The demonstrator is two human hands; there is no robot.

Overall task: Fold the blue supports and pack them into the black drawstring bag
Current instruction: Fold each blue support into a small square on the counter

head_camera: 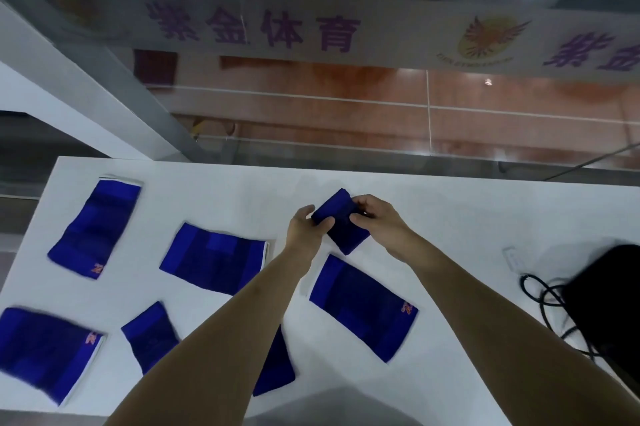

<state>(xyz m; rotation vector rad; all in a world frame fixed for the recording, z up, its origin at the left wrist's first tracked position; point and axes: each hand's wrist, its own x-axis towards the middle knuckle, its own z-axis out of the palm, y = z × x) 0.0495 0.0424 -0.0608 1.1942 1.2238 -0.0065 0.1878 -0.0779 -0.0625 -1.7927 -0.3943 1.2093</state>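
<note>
1. A small folded blue support [341, 221] is being held just above the white table [225, 190], toward its far middle, between both of the person's hands.
2. The left hand [306, 230] is pinching the support's near-left edge, thumb on top and fingers curled beneath. The right hand [375, 218] is gripping the right side, with its fingertips [358, 202] pressing down over the top fold. Holding it from both sides is probably keeping the springy fabric from opening out again.
3. Five more blue supports are lying flat and seemingly unfolded on the table. One [363, 304] is lying just nearer than the hands, one [214, 257] is sitting left of the forearms, one [95, 228] is lying at the far left, one [48, 349] is at the near left corner, and one [150, 334] is partly hidden under the left forearm. A darker piece [275, 366] is showing beside that forearm; whether it belongs to that support cannot be told. They are spread apart, likely so each can be picked up singly.
4. The black drawstring bag [606, 301] is sitting at the table's right edge, its cord [540, 301] looping beside it. It is within the right hand's reach, apparently ready for packing.
5. Beyond the table, a glass barrier with purple lettering [252, 27] is overlooking a reddish sports floor [346, 114] below.
</note>
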